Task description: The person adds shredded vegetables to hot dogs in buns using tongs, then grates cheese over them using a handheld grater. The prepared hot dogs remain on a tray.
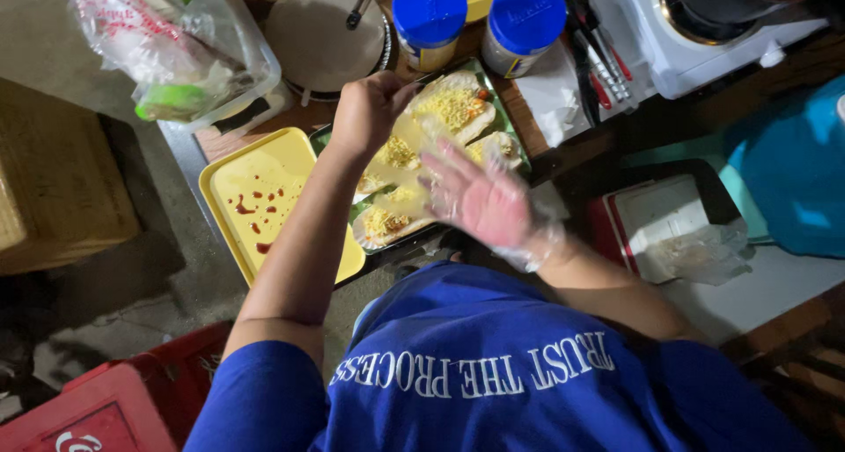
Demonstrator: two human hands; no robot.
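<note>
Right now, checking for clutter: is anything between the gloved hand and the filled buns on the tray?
Nothing visible does. The right hand, in a clear glove, is open just over the filled buns on the green tray; the left hand is closed alongside.

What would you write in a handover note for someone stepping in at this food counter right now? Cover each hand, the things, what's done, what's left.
Left hand: bare, fingers bunched shut above the topped breads; whether it holds anything is hidden.
Right hand: clear glove, open, blurred, over the green tray.
Done: the visible breads carry yellow shreds.
Left: the yellow tray bears only red sauce spots; the blue-lidded jars are closed.
</note>
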